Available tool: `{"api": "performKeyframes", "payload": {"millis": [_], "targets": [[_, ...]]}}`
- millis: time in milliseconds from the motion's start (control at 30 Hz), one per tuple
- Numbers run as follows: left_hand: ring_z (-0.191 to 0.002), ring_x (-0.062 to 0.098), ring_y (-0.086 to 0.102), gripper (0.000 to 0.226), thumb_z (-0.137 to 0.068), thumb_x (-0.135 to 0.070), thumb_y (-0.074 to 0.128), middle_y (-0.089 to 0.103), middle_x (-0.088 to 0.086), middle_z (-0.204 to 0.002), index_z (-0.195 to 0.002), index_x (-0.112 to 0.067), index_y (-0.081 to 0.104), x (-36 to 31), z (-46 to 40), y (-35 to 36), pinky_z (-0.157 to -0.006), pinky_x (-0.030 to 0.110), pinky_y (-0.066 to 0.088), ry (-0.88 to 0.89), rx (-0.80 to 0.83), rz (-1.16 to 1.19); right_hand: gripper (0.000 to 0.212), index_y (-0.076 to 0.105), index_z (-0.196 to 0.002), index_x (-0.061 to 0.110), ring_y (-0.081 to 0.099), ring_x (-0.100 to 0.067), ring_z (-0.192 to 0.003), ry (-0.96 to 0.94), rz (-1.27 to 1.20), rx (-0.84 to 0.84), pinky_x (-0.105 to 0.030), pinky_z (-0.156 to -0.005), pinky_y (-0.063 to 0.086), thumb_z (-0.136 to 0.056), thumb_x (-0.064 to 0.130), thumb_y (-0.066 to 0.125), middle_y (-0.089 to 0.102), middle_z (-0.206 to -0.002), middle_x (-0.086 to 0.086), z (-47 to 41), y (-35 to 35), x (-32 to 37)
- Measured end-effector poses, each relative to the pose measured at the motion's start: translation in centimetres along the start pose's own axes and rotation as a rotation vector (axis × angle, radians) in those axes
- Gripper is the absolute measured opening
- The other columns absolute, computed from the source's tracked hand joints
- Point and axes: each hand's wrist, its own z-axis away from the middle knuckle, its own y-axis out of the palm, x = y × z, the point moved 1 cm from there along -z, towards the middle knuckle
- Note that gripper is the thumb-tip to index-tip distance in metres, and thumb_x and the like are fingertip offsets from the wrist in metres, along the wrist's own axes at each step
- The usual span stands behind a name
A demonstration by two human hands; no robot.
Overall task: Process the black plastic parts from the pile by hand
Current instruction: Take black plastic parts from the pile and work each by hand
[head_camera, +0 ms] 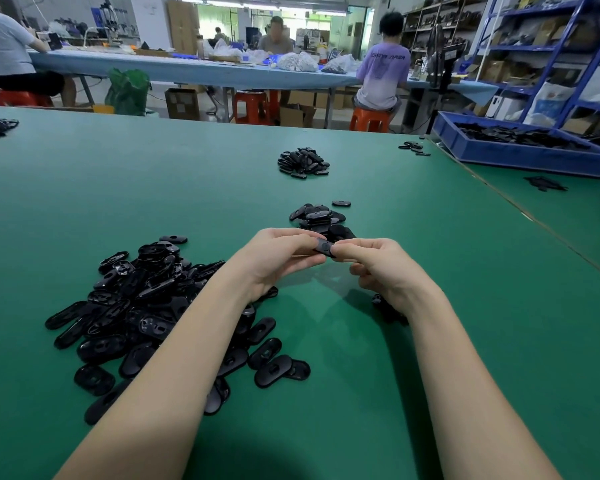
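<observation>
- Left hand [278, 258]: fingertips and thumb pinch one end of a black oval part [324, 247].
- Right hand [371, 263]: pinches the other end; part is held above the green mat [430, 271].
- Unprocessed pile [146, 306]: just left of the left wrist.
- Smaller heap [321, 218]: just beyond the fingertips, probably finished pieces.
- Advice: grip the edges evenly, work gently, then set it ahead.

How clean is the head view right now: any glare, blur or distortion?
Head view: wide-angle bending along the green table's edges; soft shadows beneath both forearms; gloss highlights on the big pile; the part both hands pinch is sharp; background workers soft.
</observation>
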Motion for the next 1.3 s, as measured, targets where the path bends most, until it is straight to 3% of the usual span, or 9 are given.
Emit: {"api": "performKeyframes", "payload": {"millis": [267, 433, 600, 833, 1300], "targets": [[-0.076, 0.018, 0.075, 0.013, -0.092, 0.007, 0.062, 0.077, 0.011, -0.085, -0.09, 0.0, 0.072, 0.0, 0.3, 0.2, -0.068, 0.016, 0.057, -0.033, -0.01, 0.005, 0.005, 0.083, -0.082, 0.02, 0.039, -0.007, -0.057, 0.025, 0.002, 0.004, -0.017, -0.045, 0.029, -0.081, 0.025, 0.083, 0.073, -0.08, 0.007, -0.1, -0.1, -0.2], [-0.08, 0.02, 0.075, 0.018, -0.089, 0.011, 0.062, 0.076, 0.014, -0.092, -0.088, -0.003, 0.075, 0.0, 0.3, 0.1, -0.075, 0.019, 0.059, -0.024, -0.016, -0.028, 0.005, 0.081, -0.079, 0.026, 0.044, -0.005, -0.056, -0.005, 0.052, -0.024, -0.016, -0.046, 0.033, -0.079, 0.029, 0.085, 0.066, -0.071, 0.011, -0.1, -0.2, -0.3], [-0.079, 0.021, 0.072, 0.016, -0.083, 0.008, 0.071, 0.075, 0.012, -0.082, -0.085, -0.008, 0.074, 0.5, 0.1, 0.3, -0.088, 0.027, 0.058, 0.054, -0.093, -0.186, 0.009, 0.076, -0.076, 0.022, 0.044, 0.002, -0.046, -0.125, 0.151, -0.071, -0.01, -0.043, 0.033, -0.081, 0.023, 0.083, 0.06, -0.058, 0.016, -0.3, 0.0, -0.1], [-0.068, 0.013, 0.071, 0.016, -0.083, 0.009, 0.072, 0.074, 0.009, -0.077, -0.087, -0.006, 0.073, 0.9, 0.1, 0.2, -0.068, 0.017, 0.055, 0.067, -0.066, -0.206, 0.013, 0.07, -0.075, 0.017, 0.047, 0.004, -0.043, -0.192, 0.215, -0.1, -0.008, -0.043, 0.034, -0.083, 0.014, 0.081, 0.059, -0.051, 0.018, -0.3, 0.5, -0.2], [-0.073, 0.014, 0.071, 0.016, -0.083, 0.007, 0.074, 0.074, 0.01, -0.08, -0.087, -0.008, 0.073, 1.2, 0.1, 0.0, -0.072, 0.018, 0.057, 0.065, -0.072, -0.232, 0.01, 0.072, -0.078, 0.015, 0.048, 0.001, -0.045, -0.188, 0.249, -0.087, -0.012, -0.046, 0.038, -0.082, 0.011, 0.081, 0.061, -0.055, 0.012, -0.2, 0.5, 0.2]]}}
